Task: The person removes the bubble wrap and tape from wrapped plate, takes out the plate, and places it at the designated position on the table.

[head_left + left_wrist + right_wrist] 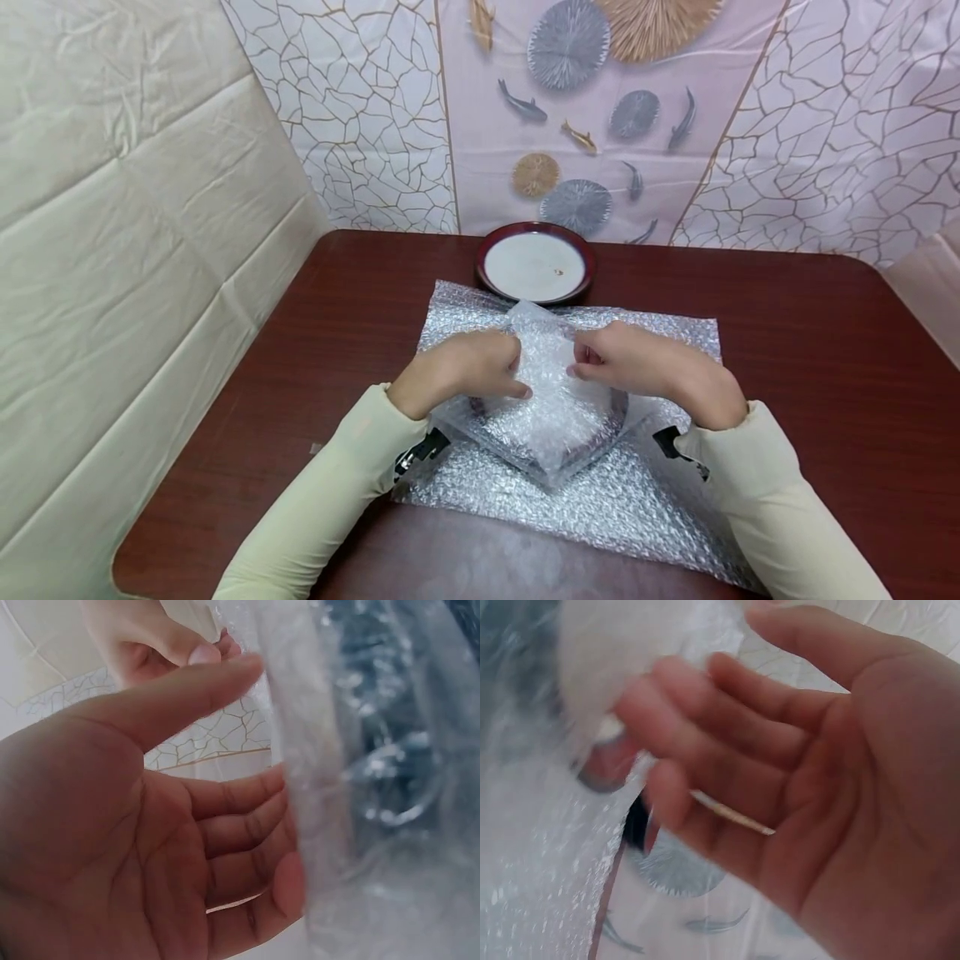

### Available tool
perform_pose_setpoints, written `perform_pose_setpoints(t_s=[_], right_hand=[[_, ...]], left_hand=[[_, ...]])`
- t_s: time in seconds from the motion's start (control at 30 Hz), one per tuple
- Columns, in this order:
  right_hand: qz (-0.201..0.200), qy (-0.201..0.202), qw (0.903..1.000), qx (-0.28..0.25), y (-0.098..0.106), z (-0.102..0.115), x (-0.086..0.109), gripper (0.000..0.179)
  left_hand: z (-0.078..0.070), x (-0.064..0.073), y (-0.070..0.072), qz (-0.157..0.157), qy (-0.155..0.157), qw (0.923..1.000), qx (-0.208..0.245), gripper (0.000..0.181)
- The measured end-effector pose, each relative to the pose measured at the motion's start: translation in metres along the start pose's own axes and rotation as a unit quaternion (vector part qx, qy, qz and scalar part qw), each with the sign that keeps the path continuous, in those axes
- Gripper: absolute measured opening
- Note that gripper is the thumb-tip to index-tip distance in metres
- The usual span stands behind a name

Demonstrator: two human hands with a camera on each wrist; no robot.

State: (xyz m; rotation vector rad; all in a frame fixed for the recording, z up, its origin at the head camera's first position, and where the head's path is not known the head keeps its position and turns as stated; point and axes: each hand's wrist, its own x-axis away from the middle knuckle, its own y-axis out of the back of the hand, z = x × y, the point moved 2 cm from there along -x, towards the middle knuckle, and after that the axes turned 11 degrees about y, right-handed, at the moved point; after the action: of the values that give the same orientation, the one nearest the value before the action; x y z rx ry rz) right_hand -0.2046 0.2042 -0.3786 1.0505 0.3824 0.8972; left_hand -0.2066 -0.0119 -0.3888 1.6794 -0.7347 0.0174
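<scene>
A sheet of bubble wrap (660,508) lies on the table, with its corners folded inward over a round plate. Through the clear layers the plate's dark reddish rim (618,412) shows; the rest is hidden. My left hand (474,363) is over the left side of the folded wrap, thumb apart from the gently bent fingers (240,832), whose tips are right at the wrap's edge. On the opposite side my right hand (632,358) has loosely bent fingers (727,727) close against the wrap, with nothing pinched between thumb and fingers.
Behind the wrap, near the table's back edge, stands another plate (534,265) with a white middle and dark red rim. The brown table (810,375) meets a patterned cloth wall (360,100) at the back and a cream cloth (112,292) on the left.
</scene>
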Motion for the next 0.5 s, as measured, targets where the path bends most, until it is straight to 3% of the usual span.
perform_pose_setpoints(t_s=[0.2, 0.33, 0.5], right_hand=[[0.064, -0.019, 0.9971, -0.036, -0.0021, 0.0050, 0.0034, 0.018], [0.072, -0.017, 0.9960, -0.050, -0.0019, 0.0066, 0.0038, 0.022], [0.071, -0.011, 0.9967, -0.038, -0.0038, 0.0060, 0.0030, 0.022]], left_hand=[[0.0031, -0.0013, -0.0037, 0.019, -0.024, 0.9990, 0.031, 0.055], [0.0066, -0.0041, -0.0050, 0.029, -0.058, 0.9954, 0.071, 0.042], [0.0065, -0.0065, -0.0022, 0.041, -0.104, 0.9899, 0.087, 0.019]])
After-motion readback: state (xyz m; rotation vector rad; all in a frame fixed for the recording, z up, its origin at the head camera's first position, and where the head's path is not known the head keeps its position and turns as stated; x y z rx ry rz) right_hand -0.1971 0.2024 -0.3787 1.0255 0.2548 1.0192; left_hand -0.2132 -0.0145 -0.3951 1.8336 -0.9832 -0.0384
